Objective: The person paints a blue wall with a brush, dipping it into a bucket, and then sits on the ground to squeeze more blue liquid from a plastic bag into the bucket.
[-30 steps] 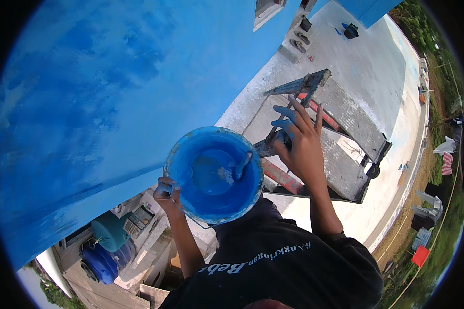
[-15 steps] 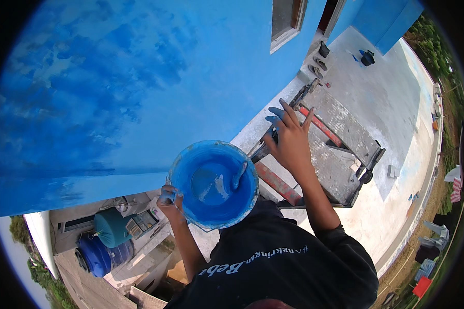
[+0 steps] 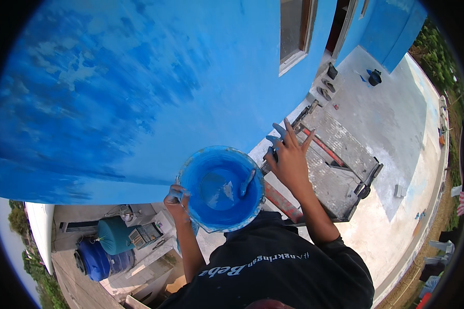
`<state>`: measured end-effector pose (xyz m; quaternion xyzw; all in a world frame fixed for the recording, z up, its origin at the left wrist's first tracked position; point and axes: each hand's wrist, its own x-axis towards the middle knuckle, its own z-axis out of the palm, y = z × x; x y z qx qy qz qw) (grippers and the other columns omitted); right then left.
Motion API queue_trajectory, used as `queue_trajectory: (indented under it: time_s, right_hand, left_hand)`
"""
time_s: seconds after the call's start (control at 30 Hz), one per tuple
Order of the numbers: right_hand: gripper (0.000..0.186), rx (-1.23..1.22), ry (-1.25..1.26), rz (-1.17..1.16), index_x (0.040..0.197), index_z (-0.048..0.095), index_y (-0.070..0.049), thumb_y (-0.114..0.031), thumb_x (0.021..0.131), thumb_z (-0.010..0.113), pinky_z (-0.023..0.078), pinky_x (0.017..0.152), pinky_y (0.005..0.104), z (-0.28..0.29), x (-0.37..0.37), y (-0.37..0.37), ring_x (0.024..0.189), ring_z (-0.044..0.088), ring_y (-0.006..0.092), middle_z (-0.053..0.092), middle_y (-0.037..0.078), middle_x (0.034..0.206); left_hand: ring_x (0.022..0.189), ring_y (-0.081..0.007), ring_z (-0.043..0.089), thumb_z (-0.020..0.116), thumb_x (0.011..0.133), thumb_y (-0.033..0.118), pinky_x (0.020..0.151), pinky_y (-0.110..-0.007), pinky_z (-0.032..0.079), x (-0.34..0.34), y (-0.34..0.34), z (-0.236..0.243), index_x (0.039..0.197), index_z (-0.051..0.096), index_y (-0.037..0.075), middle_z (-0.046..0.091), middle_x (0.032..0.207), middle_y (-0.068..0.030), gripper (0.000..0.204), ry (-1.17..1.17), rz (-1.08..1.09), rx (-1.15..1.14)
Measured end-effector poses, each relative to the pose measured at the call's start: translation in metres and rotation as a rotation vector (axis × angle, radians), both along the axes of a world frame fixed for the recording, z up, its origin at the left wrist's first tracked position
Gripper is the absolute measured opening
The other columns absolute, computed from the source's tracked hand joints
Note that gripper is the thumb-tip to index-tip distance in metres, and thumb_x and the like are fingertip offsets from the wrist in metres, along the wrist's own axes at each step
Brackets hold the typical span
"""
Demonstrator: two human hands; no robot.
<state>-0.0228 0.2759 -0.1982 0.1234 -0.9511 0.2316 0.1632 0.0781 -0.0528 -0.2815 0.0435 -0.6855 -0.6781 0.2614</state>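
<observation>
My left hand (image 3: 177, 201) grips the rim of a paint bucket (image 3: 222, 151) at its left side, with the thumb over the edge. The bucket's inside is coated in blue, and a little paint shows at the bottom. A blue-smeared handle (image 3: 248, 182) leans against its right inner wall; the end in the paint is hard to make out. To the right of the bucket, my right hand (image 3: 292, 164) is raised with its fingers spread and nothing visible in them. Blue paint stains the fingers of both hands. The wall (image 3: 154, 108) ahead carries patchy darker blue over lighter blue.
A worn scaffold platform (image 3: 340, 177) with red bars stands below my right hand. Sandals (image 3: 325, 90) and a dark bucket (image 3: 374, 77) are farther off by the wall. A window (image 3: 294, 33) is set in the wall. Blue and green barrels (image 3: 113, 237) stand down at the left.
The view has shifted, so the wall, scaffold and bucket sit a little differently in it. My left hand keeps its grip on the bucket, and my right hand stays raised with fingers spread.
</observation>
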Motion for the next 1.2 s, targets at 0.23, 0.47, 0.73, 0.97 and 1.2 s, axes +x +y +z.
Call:
queue_trajectory:
  time_s: [0.23, 0.47, 0.73, 0.97, 1.2]
  right_hand:
    - [0.027, -0.094, 0.075, 0.128, 0.104, 0.070, -0.008, -0.012, 0.077, 0.069, 0.009, 0.110, 0.0733, 0.009, 0.002, 0.003, 0.143, 0.033, 0.0300, 0.053, 0.011, 0.135]
    - [0.027, -0.591, 0.201, 0.590, 0.100, 0.070, -0.005, 0.001, 0.074, 0.069, 0.053, 0.077, 0.0394, -0.036, 0.060, -0.017, 0.091, 0.066, 0.0290, 0.068, 0.011, 0.106]
    - [0.022, -0.799, -0.056, 0.028, 0.103, 0.068, -0.003, -0.005, 0.081, 0.067, 0.051, 0.076, 0.0389, -0.138, 0.114, -0.046, 0.084, 0.063, 0.0312, 0.065, 0.015, 0.095]
    - [0.030, -0.478, 0.006, 0.145, 0.108, 0.065, -0.003, -0.011, 0.080, 0.070, 0.048, 0.086, 0.0411, -0.106, 0.092, -0.077, 0.103, 0.058, 0.0323, 0.060, 0.016, 0.113]
    - [0.031, 0.267, -0.050, 0.350, 0.107, 0.067, 0.004, -0.016, 0.083, 0.060, 0.035, 0.102, 0.0481, -0.103, 0.047, -0.096, 0.128, 0.041, 0.0368, 0.039, 0.025, 0.146]
  left_hand:
    - [0.068, -0.0114, 0.046, 0.070, 0.084, -0.001, 0.055, -0.030, 0.036, -0.008, -0.004, -0.001, 0.069, 0.048, 0.006, 0.056, 0.089, -0.0067, 0.028, 0.051, -0.030, -0.127]
    - [0.069, -0.0119, 0.049, 0.072, 0.082, 0.000, 0.055, -0.030, 0.039, -0.004, -0.014, -0.018, 0.067, 0.047, 0.005, 0.056, 0.089, -0.0081, 0.030, 0.032, -0.008, -0.016]
    - [0.080, -0.0183, 0.057, 0.080, 0.077, 0.004, 0.092, -0.044, 0.042, 0.000, -0.032, -0.029, 0.063, 0.050, 0.004, 0.061, 0.082, -0.0092, 0.033, -0.062, -0.023, -0.056]
    - [0.075, -0.0169, 0.055, 0.079, 0.076, 0.002, 0.094, -0.046, 0.040, -0.016, -0.048, -0.018, 0.062, 0.049, 0.005, 0.060, 0.081, -0.0090, 0.032, -0.067, -0.107, 0.004]
    - [0.079, -0.0188, 0.059, 0.080, 0.072, 0.000, 0.102, -0.048, 0.037, -0.034, -0.045, 0.011, 0.063, 0.052, 0.004, 0.062, 0.081, -0.0084, 0.030, 0.004, -0.110, -0.188]
